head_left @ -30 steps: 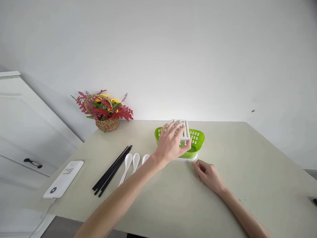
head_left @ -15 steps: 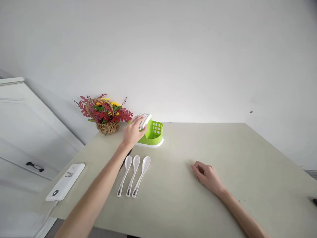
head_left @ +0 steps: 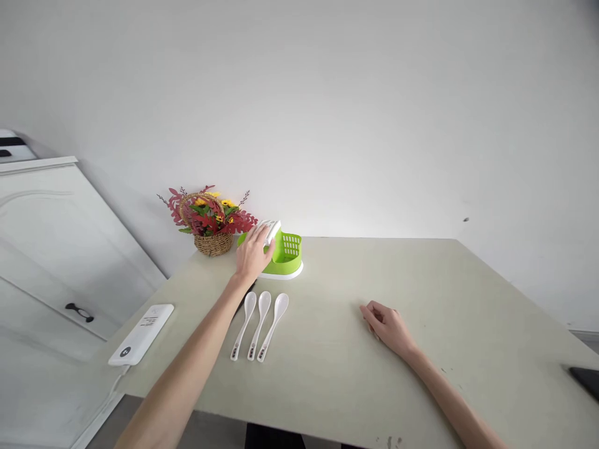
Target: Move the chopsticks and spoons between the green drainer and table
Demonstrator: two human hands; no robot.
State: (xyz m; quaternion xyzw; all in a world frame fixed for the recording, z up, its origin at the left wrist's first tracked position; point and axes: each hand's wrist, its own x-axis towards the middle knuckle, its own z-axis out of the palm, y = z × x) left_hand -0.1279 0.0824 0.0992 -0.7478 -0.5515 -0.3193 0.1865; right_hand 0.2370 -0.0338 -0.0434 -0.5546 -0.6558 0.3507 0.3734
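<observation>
My left hand (head_left: 254, 251) grips the white top piece of a green slotted utensil holder (head_left: 287, 252), which stands on its white base at the back of the table beside a flower basket (head_left: 211, 217). Three white spoons (head_left: 260, 322) lie side by side just in front of the holder. My left forearm covers most of the black chopsticks (head_left: 244, 300). My right hand (head_left: 388, 325) rests on the table (head_left: 350, 362) to the right, its fingers loosely curled with nothing in them.
A white power bank (head_left: 141, 324) with a cable lies near the table's left edge. A white cabinet (head_left: 56, 249) stands to the left. A dark object (head_left: 584, 378) sits at the right edge. A plain wall is behind.
My left hand has carried the green holder from the table's middle to the back left, next to the flower basket. My right hand has stayed in place.
</observation>
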